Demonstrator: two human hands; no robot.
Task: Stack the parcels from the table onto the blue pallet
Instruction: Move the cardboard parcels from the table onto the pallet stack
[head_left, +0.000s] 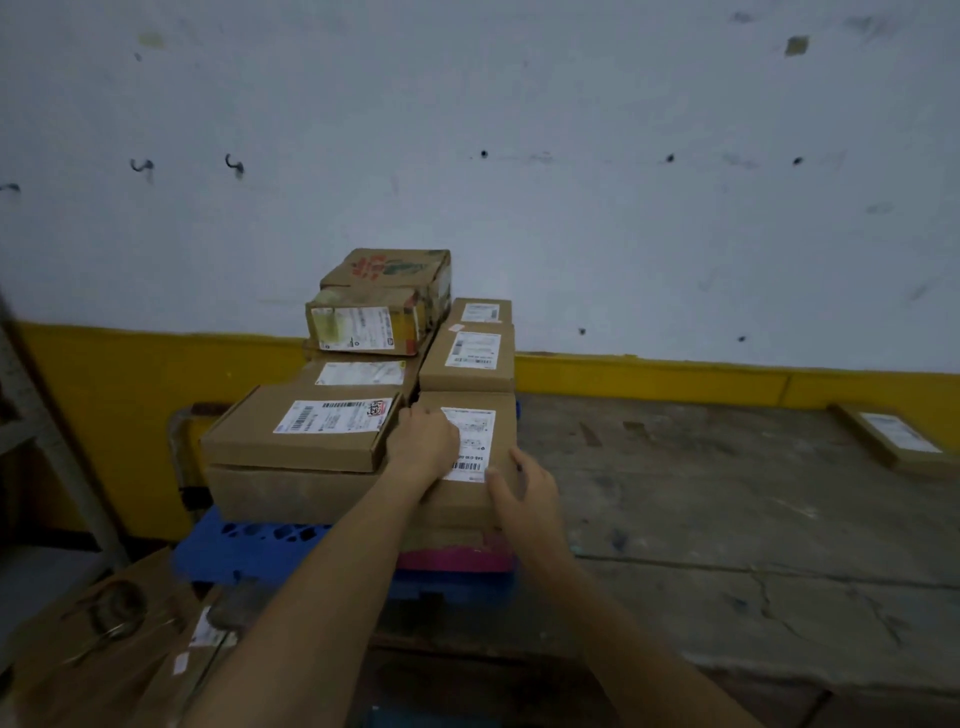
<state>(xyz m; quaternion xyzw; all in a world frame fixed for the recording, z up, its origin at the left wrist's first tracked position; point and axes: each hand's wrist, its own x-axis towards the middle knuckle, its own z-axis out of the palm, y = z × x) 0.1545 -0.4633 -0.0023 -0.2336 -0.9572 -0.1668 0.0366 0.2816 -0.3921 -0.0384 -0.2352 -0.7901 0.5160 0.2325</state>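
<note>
A blue pallet (244, 545) stands against the yellow-and-white wall with several cardboard parcels stacked on it. The nearest right parcel (498, 447) is brown with a white label and lies on top of a pink-edged parcel (457, 561). My left hand (426, 441) lies flat on that parcel's top left, fingers over the label. My right hand (524, 493) grips its near right corner, thumb on top. A flat parcel (306, 426) sits to the left, and more parcels (467, 358) rise behind.
One flat labelled parcel (893, 436) lies at the far right on the worn grey table (727, 493). A large cardboard box (104, 639) with scissors-like tools on it sits at the lower left. A grey metal frame (52, 452) leans at the left edge.
</note>
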